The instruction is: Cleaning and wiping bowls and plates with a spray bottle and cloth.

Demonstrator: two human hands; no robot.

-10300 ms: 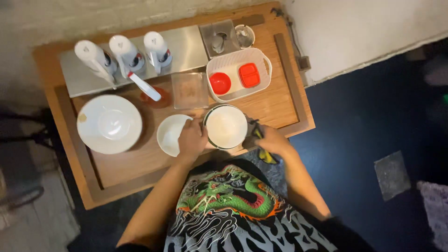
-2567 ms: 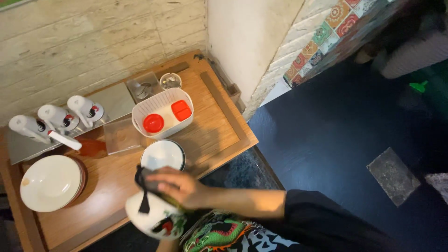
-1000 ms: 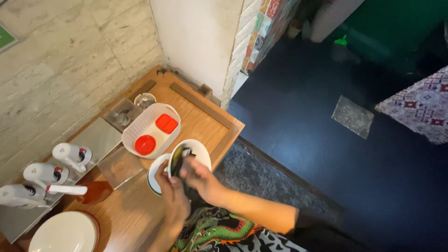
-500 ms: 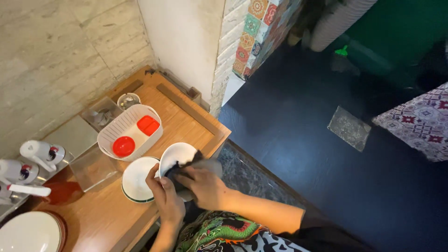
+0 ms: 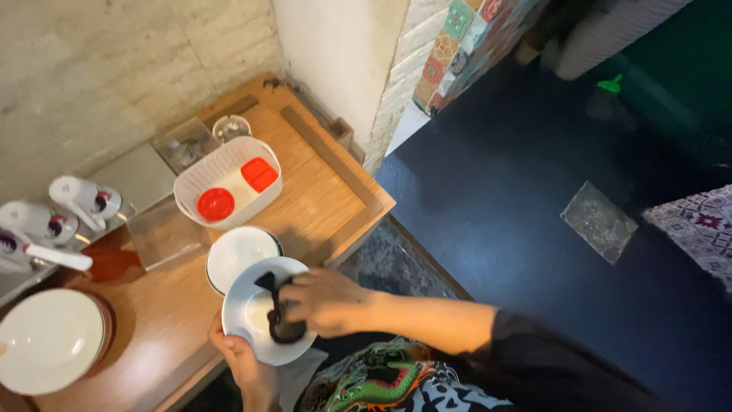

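Note:
My left hand [image 5: 242, 365] grips the near rim of a white bowl [image 5: 248, 304], held over the front edge of the wooden table [image 5: 320, 183]. Inside that bowl my right hand [image 5: 328, 301] presses a dark cloth [image 5: 276, 309]. A second white bowl [image 5: 238, 254] rests on the table just behind the held one.
A white basket [image 5: 200, 189] with two red items stands behind the bowls. A stack of white plates [image 5: 47, 342] is at the left. White dispenser bottles [image 5: 72, 202] line the back left by a steel tray. A tiled wall corner and dark floor lie to the right.
The view has swung left and closer. The held bowl has come forward off the second bowl, and my right hand keeps the cloth moving inside it.

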